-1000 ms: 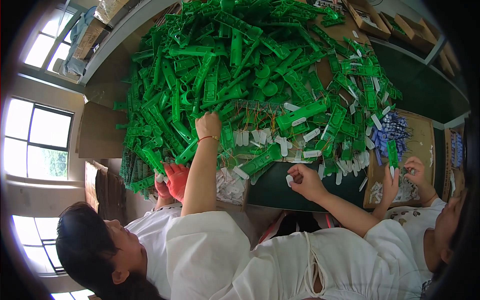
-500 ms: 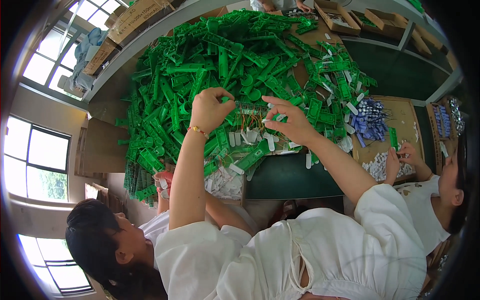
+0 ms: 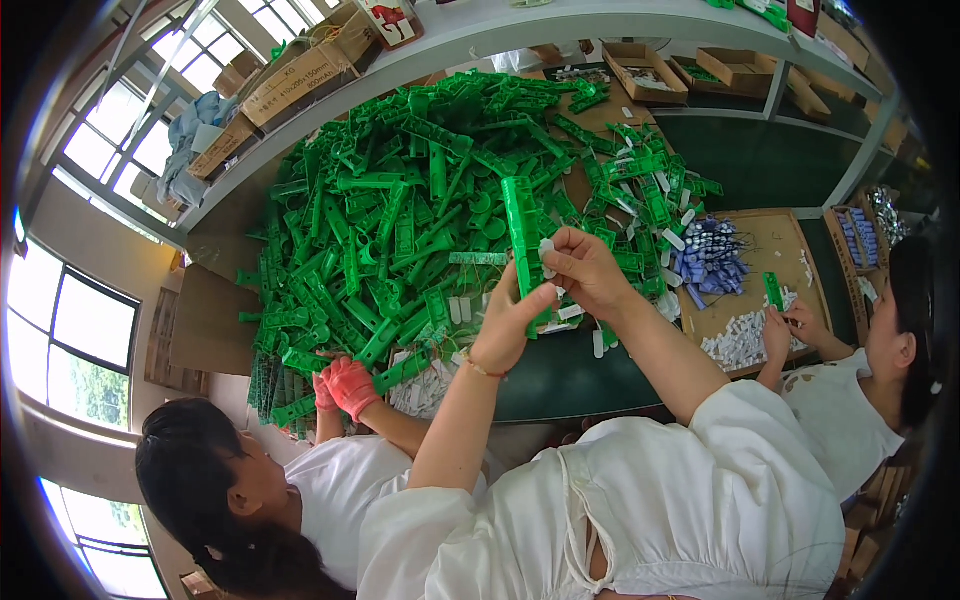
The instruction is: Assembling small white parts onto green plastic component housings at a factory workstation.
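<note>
Green plastic strip, long and upright, is held above the near edge of the worktop: the left hand has its fingers closed around the strip's lower end, and the right hand has its fingers pinched narrow on a small white piece pressed against the strip's side. Beyond the hands, a large heap of green parts covers the worktop, with loose white pieces and blue pieces on a brown board to the right, where another person's hand touches the white pieces. A red-gloved hand of a second co-worker rests at the heap's near left edge.
</note>
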`<control>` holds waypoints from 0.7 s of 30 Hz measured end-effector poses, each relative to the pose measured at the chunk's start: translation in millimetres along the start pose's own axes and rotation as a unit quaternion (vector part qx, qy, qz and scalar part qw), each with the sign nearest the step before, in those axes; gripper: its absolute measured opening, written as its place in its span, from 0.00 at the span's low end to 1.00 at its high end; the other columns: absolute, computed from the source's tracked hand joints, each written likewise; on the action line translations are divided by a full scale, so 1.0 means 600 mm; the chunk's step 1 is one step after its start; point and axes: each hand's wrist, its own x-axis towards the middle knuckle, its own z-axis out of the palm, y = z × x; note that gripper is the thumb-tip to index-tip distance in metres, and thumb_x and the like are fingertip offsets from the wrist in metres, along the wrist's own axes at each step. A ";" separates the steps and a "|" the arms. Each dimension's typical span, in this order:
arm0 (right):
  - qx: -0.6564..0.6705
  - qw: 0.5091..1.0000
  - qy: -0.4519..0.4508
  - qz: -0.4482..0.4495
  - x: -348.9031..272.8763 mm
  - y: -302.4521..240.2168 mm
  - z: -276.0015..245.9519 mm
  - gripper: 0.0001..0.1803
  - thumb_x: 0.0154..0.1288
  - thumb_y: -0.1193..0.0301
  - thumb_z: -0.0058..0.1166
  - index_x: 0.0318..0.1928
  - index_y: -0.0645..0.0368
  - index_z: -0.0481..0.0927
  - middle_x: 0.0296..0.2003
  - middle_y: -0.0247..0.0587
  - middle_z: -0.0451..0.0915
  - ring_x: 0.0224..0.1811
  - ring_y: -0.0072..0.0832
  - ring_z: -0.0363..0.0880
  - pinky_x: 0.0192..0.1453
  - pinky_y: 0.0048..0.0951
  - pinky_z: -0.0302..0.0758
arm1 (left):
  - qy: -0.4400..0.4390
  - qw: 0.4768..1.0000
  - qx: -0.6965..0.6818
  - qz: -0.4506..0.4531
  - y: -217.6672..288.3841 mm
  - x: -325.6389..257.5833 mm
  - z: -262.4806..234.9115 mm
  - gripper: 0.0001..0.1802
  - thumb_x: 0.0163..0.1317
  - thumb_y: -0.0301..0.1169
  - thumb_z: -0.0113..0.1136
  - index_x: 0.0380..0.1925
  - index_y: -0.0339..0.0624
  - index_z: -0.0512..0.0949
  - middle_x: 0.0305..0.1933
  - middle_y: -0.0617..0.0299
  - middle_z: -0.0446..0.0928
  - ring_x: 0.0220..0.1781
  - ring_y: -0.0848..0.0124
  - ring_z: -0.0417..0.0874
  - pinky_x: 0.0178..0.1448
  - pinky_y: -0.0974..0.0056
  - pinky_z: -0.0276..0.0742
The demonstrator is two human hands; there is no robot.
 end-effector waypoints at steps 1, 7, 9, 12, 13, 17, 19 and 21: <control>-0.003 1.000 0.000 0.002 -0.002 -0.002 -0.001 0.06 0.57 0.75 0.56 0.34 0.59 0.72 0.31 0.34 0.77 0.29 0.19 0.76 0.30 0.19 0.74 | 0.018 0.999 0.027 0.007 -0.008 -0.011 0.021 0.33 0.51 0.31 0.62 0.56 0.36 0.61 0.50 0.59 0.68 0.49 0.73 0.69 0.52 0.67 0.66; -0.178 0.964 0.156 -0.124 -0.009 -0.027 -0.033 0.08 0.54 0.73 0.60 0.34 0.59 0.77 0.31 0.31 0.77 0.31 0.16 0.73 0.41 0.18 0.69 | 0.231 0.667 0.640 0.303 0.010 0.003 0.043 0.35 0.40 0.28 0.63 0.52 0.40 0.63 0.36 0.54 0.70 0.34 0.58 0.75 0.34 0.61 0.74; -0.134 0.977 0.144 -0.087 -0.024 -0.027 -0.050 0.08 0.54 0.73 0.60 0.34 0.59 0.77 0.30 0.30 0.77 0.31 0.15 0.73 0.40 0.18 0.69 | 0.243 0.704 0.615 0.260 0.012 0.001 0.049 0.35 0.40 0.29 0.63 0.52 0.40 0.62 0.36 0.55 0.69 0.34 0.58 0.75 0.35 0.60 0.73; -0.075 0.987 0.137 -0.039 -0.045 -0.015 -0.045 0.08 0.55 0.73 0.59 0.36 0.58 0.76 0.28 0.29 0.77 0.30 0.15 0.74 0.36 0.17 0.70 | 0.247 0.748 0.571 0.229 -0.006 -0.002 0.040 0.36 0.39 0.30 0.64 0.51 0.40 0.58 0.35 0.56 0.68 0.32 0.60 0.73 0.34 0.60 0.70; -0.041 0.989 0.138 -0.035 -0.050 -0.012 -0.041 0.08 0.55 0.73 0.59 0.36 0.59 0.76 0.29 0.30 0.77 0.30 0.16 0.75 0.35 0.17 0.71 | 0.237 0.744 0.578 0.237 -0.011 -0.005 0.037 0.36 0.39 0.28 0.63 0.50 0.40 0.57 0.34 0.57 0.68 0.31 0.61 0.72 0.33 0.60 0.69; -0.015 0.989 0.144 -0.016 -0.065 -0.002 -0.043 0.08 0.56 0.74 0.57 0.37 0.59 0.76 0.31 0.32 0.78 0.32 0.17 0.77 0.35 0.17 0.74 | 0.208 0.799 0.519 0.221 -0.023 -0.014 0.044 0.34 0.41 0.19 0.58 0.49 0.40 0.54 0.32 0.59 0.67 0.26 0.66 0.69 0.30 0.63 0.67; -0.013 0.990 0.140 -0.003 -0.067 0.011 -0.054 0.08 0.56 0.74 0.58 0.37 0.60 0.76 0.31 0.32 0.78 0.31 0.18 0.77 0.35 0.17 0.74 | 0.200 0.876 0.412 0.152 -0.047 -0.008 0.031 0.29 0.42 0.15 0.55 0.48 0.39 0.58 0.33 0.59 0.66 0.27 0.67 0.68 0.31 0.66 0.67; -0.073 0.983 0.170 0.011 -0.064 0.032 -0.079 0.07 0.57 0.74 0.56 0.37 0.57 0.75 0.31 0.31 0.78 0.32 0.18 0.77 0.35 0.18 0.74 | 0.179 0.801 0.536 0.197 -0.102 0.017 -0.039 0.24 0.44 0.17 0.56 0.44 0.38 0.64 0.35 0.56 0.67 0.32 0.65 0.70 0.36 0.65 0.69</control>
